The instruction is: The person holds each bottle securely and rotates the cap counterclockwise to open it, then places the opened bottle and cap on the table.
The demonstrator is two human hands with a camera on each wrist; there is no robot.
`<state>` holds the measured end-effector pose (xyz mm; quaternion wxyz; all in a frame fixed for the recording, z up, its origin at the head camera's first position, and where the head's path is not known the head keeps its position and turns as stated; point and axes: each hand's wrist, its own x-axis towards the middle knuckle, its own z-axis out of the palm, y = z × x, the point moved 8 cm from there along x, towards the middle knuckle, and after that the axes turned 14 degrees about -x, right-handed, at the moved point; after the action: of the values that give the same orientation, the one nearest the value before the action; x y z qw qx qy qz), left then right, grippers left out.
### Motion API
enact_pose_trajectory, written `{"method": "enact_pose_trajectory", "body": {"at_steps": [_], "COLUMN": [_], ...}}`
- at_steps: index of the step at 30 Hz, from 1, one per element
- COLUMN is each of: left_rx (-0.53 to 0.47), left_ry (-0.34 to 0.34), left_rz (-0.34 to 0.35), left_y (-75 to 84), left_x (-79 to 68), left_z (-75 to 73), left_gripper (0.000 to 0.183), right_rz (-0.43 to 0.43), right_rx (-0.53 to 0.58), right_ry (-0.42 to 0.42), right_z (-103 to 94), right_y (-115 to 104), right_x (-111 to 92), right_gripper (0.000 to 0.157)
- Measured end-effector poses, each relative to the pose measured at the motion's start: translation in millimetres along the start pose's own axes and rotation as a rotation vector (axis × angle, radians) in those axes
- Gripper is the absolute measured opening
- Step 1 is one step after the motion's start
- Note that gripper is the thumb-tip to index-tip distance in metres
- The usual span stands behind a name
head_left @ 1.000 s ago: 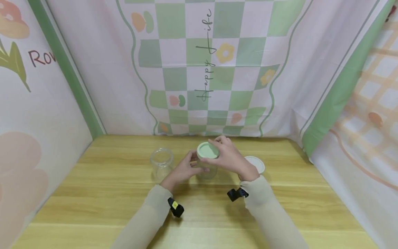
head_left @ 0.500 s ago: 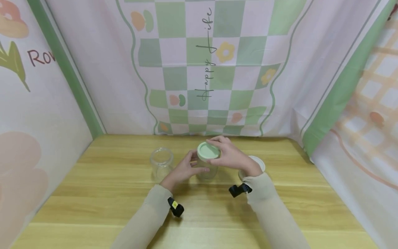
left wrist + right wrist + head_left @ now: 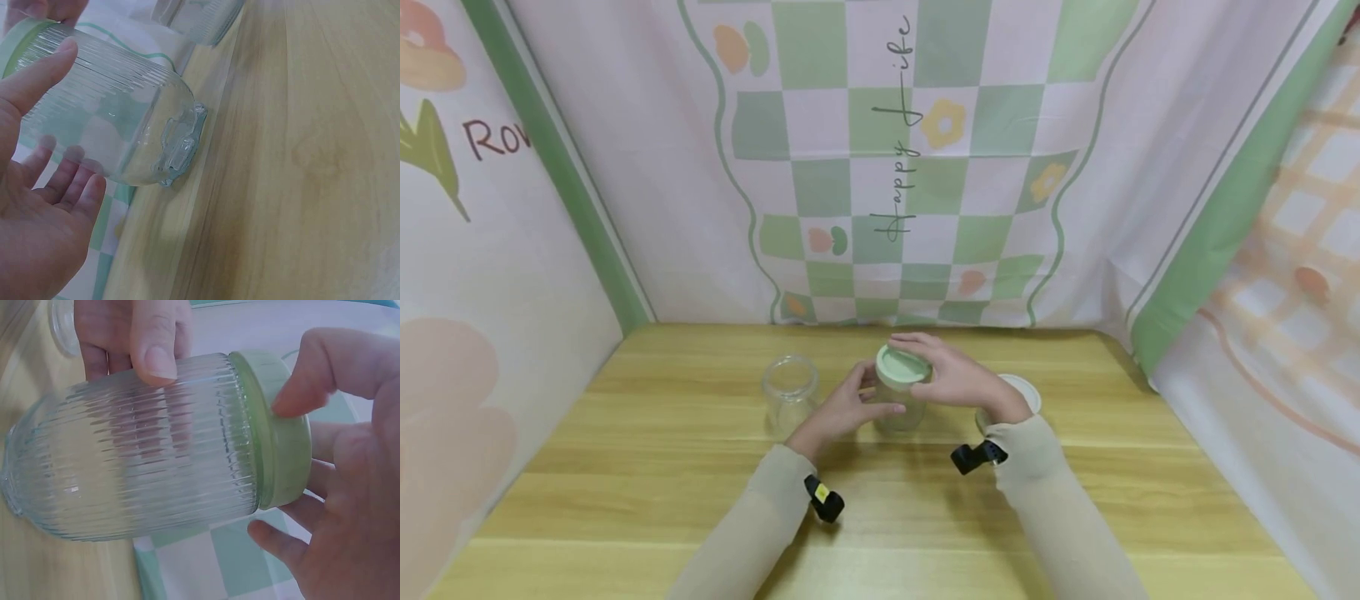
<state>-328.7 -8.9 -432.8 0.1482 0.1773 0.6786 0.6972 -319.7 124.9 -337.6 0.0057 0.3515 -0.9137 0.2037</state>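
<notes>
A ribbed clear glass jar (image 3: 156,450) stands upright on the table in the middle of the head view, with a light green lid (image 3: 898,364) on its mouth. My left hand (image 3: 842,404) holds the jar's side, thumb in front and fingers behind. The left wrist view shows its thumb (image 3: 53,69) against the ribbed glass. At the lid is my right hand (image 3: 951,375), its fingers reaching over the top. Its thumb (image 3: 306,387) presses the lid's side in the right wrist view. Through the glass, no contents show.
To the left stands a lidless glass jar (image 3: 791,397). Another jar with a white lid (image 3: 1026,392) is on the right, partly behind my right wrist. The wooden table (image 3: 887,517) ends at a checkered curtain (image 3: 925,192), with more curtains on both sides.
My right hand has shifted slightly right, and its fingers now lie further across the green lid's top. The white lid shows a little differently behind the wrist. My left hand stays on the jar.
</notes>
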Motion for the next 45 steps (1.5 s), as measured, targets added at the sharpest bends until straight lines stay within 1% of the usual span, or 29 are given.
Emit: {"method": "enact_pose_trajectory", "body": {"at_steps": [5, 7, 9, 12, 14, 17, 21, 26, 31, 35, 45], "left_rx": [-0.009, -0.014, -0.014, -0.01, -0.005, -0.014, -0.03, -0.04, -0.053, -0.061, -0.041], "left_ry": [-0.006, -0.008, -0.007, -0.001, 0.004, 0.009, 0.014, 0.013, 0.012, 0.011, 0.013], "left_rz": [-0.004, -0.004, -0.006, -0.013, -0.016, -0.023, -0.035, -0.045, -0.051, -0.045, -0.046], "left_y": [-1.3, -1.3, -1.2, -1.1, -1.3, -1.5, -2.1, -3.9, -4.8, -4.0, -1.5], "left_x": [0.5, 0.5, 0.5, 0.1, -0.2, -0.7, -0.9, -0.5, -0.9, -0.5, -1.5], "left_z": [0.1, 0.2, 0.1, -0.3, -0.8, -1.0, -0.9, -0.4, 0.2, 0.4, -0.1], "left_gripper": [0.09, 0.089, 0.089, 0.089, 0.089, 0.088, 0.085, 0.083, 0.083, 0.082, 0.084], "right_rz": [-0.003, -0.005, 0.017, 0.072, 0.123, 0.183, 0.253, 0.308, 0.32, 0.322, 0.293], "right_rx": [0.02, 0.014, 0.004, -0.068, -0.138, -0.254, -0.333, -0.371, -0.38, -0.374, -0.357], "right_ry": [-0.001, 0.016, 0.032, 0.062, 0.08, 0.123, 0.183, 0.233, 0.255, 0.253, 0.241], "right_z": [3.6, 4.0, 4.0, 2.4, 1.1, -1.8, -4.8, -5.2, -5.1, -5.3, -6.2], "right_y": [1.5, 1.4, 2.0, 2.0, 2.2, 0.6, -1.3, -1.6, -3.1, -4.0, -5.2], "right_x": [-0.3, 0.2, 0.6, 0.7, 0.0, -1.8, -4.7, -7.3, -7.1, -6.6, -4.9], "right_gripper": [0.081, 0.083, 0.084, 0.09, 0.096, 0.1, 0.098, 0.092, 0.087, 0.084, 0.082]}}
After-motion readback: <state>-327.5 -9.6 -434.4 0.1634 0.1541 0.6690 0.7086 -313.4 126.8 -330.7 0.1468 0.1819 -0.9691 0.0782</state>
